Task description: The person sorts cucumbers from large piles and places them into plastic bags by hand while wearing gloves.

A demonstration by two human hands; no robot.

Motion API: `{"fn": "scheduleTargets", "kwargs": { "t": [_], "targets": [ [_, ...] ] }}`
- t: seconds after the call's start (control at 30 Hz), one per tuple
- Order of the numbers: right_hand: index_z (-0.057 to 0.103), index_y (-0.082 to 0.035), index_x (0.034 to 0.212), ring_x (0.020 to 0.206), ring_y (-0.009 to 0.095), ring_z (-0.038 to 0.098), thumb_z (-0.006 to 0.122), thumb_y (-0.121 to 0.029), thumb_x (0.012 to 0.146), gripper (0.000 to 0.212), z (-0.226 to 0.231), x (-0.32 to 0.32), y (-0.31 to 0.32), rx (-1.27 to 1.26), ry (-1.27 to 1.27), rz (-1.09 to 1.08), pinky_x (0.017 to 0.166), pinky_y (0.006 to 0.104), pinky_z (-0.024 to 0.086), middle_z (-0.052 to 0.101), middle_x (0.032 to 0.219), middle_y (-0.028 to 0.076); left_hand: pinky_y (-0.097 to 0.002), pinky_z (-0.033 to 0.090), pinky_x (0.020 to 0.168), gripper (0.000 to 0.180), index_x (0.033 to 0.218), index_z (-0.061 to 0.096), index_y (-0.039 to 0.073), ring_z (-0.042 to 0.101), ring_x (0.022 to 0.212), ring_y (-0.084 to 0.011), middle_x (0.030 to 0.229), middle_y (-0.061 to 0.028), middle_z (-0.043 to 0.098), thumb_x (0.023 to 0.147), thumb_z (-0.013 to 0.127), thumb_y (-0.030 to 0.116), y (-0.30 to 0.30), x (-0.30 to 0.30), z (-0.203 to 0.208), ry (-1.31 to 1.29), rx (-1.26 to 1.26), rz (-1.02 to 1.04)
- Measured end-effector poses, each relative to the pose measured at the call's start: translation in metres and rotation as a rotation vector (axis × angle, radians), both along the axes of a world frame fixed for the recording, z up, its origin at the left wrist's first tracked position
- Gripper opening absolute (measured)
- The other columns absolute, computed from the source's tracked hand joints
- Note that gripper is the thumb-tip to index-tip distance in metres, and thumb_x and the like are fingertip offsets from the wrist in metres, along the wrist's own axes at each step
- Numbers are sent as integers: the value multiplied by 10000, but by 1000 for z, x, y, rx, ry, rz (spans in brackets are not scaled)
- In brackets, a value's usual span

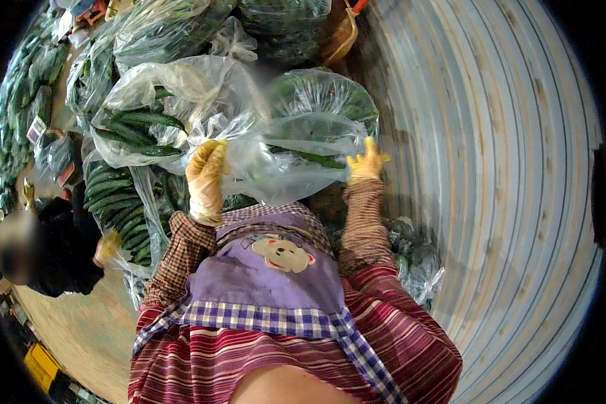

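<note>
A clear plastic bag [276, 178] stretches across in front of me, between my two gloved hands. My left hand [207, 180], in a pale yellow glove, is closed on the gathered edge of this bag. At the bag's right end is my right hand [367, 163], in a yellow glove, with its fingers spread; whether they touch the plastic is hard to tell. Through the film a dark green cucumber [316, 159] shows. Beyond my left hand lies another open clear bag [188, 81] with several cucumbers [141, 128] in it.
Full bags of cucumbers [161, 34] are piled ahead, with more along the far left [20, 108]. Rows of loose cucumbers [118, 209] lie left of me. A co-worker in black [64, 246] is beside them. A corrugated metal wall [491, 168] stands close on my right.
</note>
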State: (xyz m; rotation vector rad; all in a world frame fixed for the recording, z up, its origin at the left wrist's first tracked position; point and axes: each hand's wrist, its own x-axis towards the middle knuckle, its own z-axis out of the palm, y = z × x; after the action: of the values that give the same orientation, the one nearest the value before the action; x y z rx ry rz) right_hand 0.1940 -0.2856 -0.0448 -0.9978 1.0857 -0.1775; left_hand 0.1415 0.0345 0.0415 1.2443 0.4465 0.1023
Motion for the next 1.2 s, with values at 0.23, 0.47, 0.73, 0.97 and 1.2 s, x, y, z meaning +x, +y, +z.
{"fn": "scheduleTargets", "kwargs": {
  "t": [0.23, 0.47, 0.73, 0.97, 1.2],
  "targets": [
    [-46, -201, 1481, 1365, 297, 228, 730, -302, 752, 1069, 99, 0, -35, -295, -31, 713, 1074, 521, 217, 109, 1517, 158, -180, 311, 533, 141, 980, 647, 56, 430, 575, -40, 653, 38, 539, 876, 630, 150, 5, 34, 5, -60, 45, 6],
    [578, -38, 1128, 1055, 358, 556, 657, -219, 777, 403, -71, -11, -43, -1011, 615, 1153, 881, 412, 450, 562, 1139, 250, -178, 309, 516, 103, 917, 654, 44, 437, 561, -38, 642, 34, 549, 868, 634, 131, 4, 54, 32, -66, 46, -124],
    [606, -20, 1027, 831, 280, 608, 539, -164, 852, 236, 121, 111, -122, -1323, 181, 844, 736, 363, 498, 638, 928, 150, -191, 375, 604, 181, 991, 649, -16, 482, 649, -64, 743, 1, 589, 885, 575, 111, -7, 78, 61, -225, 72, -241],
    [689, -55, 959, 750, 253, 668, 626, -167, 765, 233, 165, 112, -127, -1354, -128, 778, 656, 384, 512, 674, 852, 205, -188, 401, 580, 146, 964, 665, 17, 497, 635, -59, 779, -11, 625, 863, 609, 106, -24, 109, 98, -321, 81, -203],
    [648, -31, 823, 561, 172, 601, 530, -107, 853, 143, 183, 105, -124, -1028, -115, 860, 467, 279, 455, 641, 689, 102, -192, 485, 677, 153, 950, 648, 6, 616, 785, -94, 896, -85, 679, 879, 597, 132, -10, 122, 105, -368, 300, -193]
  ]
}}
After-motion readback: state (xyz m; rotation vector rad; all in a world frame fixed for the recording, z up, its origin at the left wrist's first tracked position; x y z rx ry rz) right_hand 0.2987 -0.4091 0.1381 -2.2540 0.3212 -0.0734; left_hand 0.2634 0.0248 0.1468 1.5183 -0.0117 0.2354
